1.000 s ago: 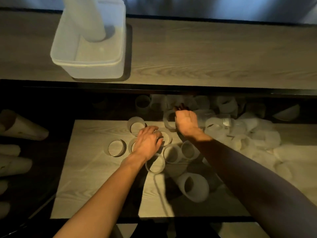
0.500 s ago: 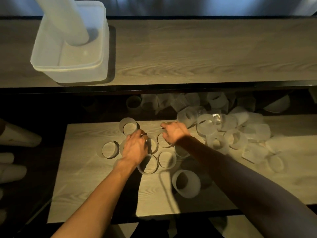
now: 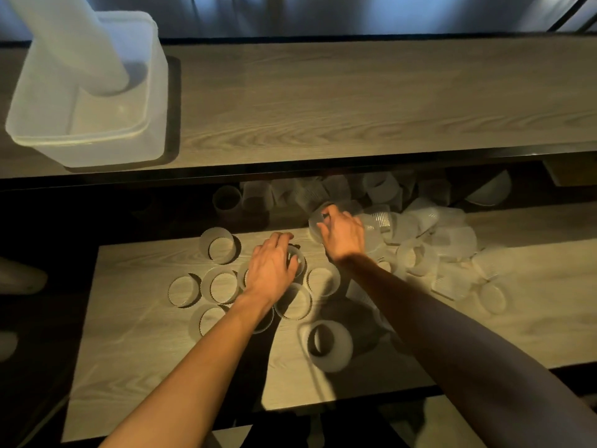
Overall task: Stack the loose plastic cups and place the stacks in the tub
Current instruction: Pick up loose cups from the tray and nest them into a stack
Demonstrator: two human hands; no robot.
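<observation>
Several translucent plastic cups stand upright on the low wooden board; one cup stands at the back left. More cups lie tumbled in a pile to the right. My left hand rests over an upright cup, fingers curled on its rim. My right hand grips a clear cup lying at the pile's left edge. The white tub sits on the upper shelf at the far left, with a tall cup stack leaning inside it.
The long wooden shelf runs above the board. One cup lies on its side near the board's front. Paper-like rolls lie in the dark at the far left. A white bowl sits under the shelf at the right.
My right hand moved back and right from the upright cups to the pile and closed on a clear cup. My left hand stayed over the upright cups.
</observation>
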